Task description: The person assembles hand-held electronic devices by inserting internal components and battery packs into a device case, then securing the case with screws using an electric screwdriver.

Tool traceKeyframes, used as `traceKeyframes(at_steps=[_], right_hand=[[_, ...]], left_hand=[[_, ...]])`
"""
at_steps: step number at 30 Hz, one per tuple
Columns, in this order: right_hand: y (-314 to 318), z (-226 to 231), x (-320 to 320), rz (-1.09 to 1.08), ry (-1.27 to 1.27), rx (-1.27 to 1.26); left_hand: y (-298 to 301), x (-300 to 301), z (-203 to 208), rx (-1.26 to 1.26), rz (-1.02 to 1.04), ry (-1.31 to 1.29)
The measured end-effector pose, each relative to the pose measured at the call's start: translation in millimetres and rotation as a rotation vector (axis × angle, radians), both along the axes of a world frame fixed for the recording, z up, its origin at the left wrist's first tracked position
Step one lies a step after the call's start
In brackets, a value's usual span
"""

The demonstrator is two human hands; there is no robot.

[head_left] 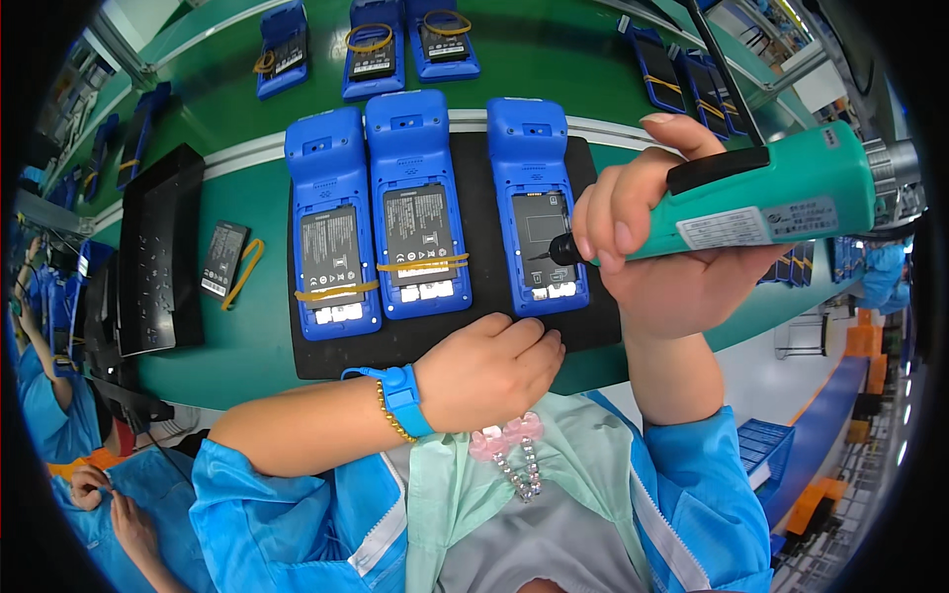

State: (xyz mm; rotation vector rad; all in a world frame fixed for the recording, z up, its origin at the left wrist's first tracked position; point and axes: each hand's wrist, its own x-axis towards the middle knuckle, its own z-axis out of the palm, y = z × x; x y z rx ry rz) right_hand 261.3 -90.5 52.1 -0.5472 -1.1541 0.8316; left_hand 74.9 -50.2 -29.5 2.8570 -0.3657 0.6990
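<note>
My right hand (682, 282) is wrapped round a green electric screwdriver (781, 193), which lies tilted to the left. Its dark tip is over the open back of the rightmost blue handheld device (529, 143), whose battery bay holds no battery. Just below that device's near end is my left hand (489, 371), its fingers curled; whatever they may hold is hidden. A blue wrist strap (402, 397) circles the left wrist. Left of this device lie two more blue handheld devices, one in the middle (407, 124) and one leftmost (324, 143), each with a black battery and a yellow rubber band.
The devices rest on a black mat (460, 341). To the left are a loose battery (223, 259), a rubber band (243, 275) and a black tray (163, 237) with small screws. Beyond a metal rail stand more banded devices (374, 59). Another person's hands (114, 504) show at lower left.
</note>
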Motion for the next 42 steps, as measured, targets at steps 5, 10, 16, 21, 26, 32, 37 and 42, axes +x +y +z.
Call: traceKeyframes(at_steps=[5, 10, 16, 21, 26, 32, 37, 42], right_hand=[[12, -15, -9, -0.025, -0.027, 0.007], [14, -17, -12, -0.073, -0.058, 0.016], [15, -19, -13, -0.16, -0.068, 0.017], [16, -19, -13, -0.152, -0.048, 0.014], [18, -20, -12, -0.1, -0.055, 0.032], [19, -19, -7, -0.045, -0.137, 0.061], [22, -22, -7, -0.003, -0.193, 0.095], [25, -29, -8, 0.054, -0.052, 0.136]], left_hand=[[0, -8, -8, -0.036, 0.015, 0.072], [3, -10, -12, -0.025, -0.001, 0.102], [3, -9, -14, -0.024, 0.003, 0.103], [4, -9, -12, -0.037, 0.006, 0.112], [5, -6, -14, -0.024, 0.02, 0.018], [4, -8, -11, -0.04, 0.007, 0.122], [5, -9, -12, -0.043, 0.009, 0.129], [4, -9, -13, -0.049, 0.02, 0.117]])
